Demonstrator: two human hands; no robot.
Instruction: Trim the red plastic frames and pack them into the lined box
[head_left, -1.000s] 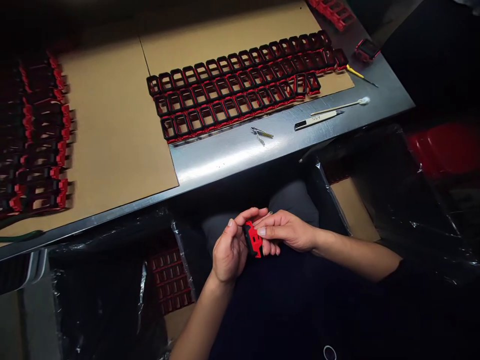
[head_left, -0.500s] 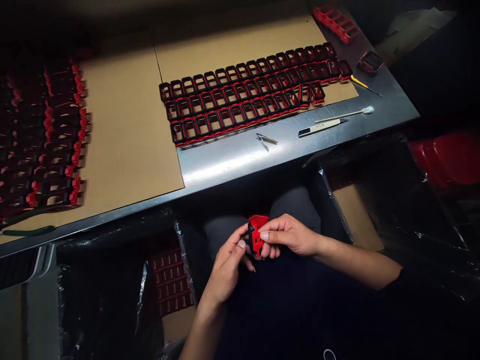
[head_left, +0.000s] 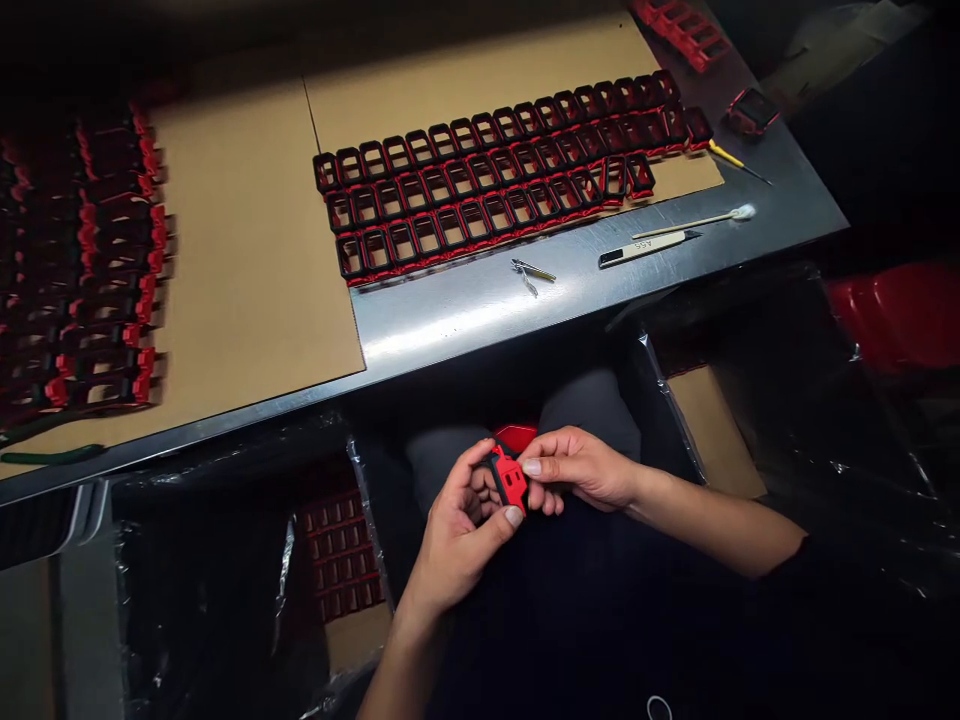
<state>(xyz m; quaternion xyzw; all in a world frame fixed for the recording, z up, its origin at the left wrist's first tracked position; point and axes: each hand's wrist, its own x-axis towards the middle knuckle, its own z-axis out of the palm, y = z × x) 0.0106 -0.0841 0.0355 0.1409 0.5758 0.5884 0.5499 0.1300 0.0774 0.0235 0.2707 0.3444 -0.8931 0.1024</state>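
Red part [head_left: 509, 480] sits low in the middle of the frame, below the table edge and over the person's lap, pinched between both hands. It is a small red plastic piece with a black strip along its left side. Left hand [head_left: 459, 530] comes up from the lower middle, fingers curled around the part's left side and the thumb pressed on its lower corner. Right hand [head_left: 581, 468] reaches in from the right, its fingertips closed on the part's right edge. Just above the part, a second red piece [head_left: 517, 435] shows behind the fingers; whether a hand holds it cannot be told

Table [head_left: 480, 310] runs across the upper half of the frame, its steel edge bare in the middle. Cardboard [head_left: 247, 250] covers most of it. Three rows of black-and-red frames [head_left: 495, 190] lie side by side on the cardboard at upper centre, and more frames [head_left: 90, 260] lie in dim light at the far left. On the bare steel near the rows lie tweezers [head_left: 532, 270], and to their right a knife [head_left: 645, 246] with a swab [head_left: 697, 220] just above it. A yellow tool [head_left: 731, 160] and a lone frame [head_left: 752, 110] lie at the upper right

Below the table at lower left, a box [head_left: 341, 555] lined with dark plastic holds more frames
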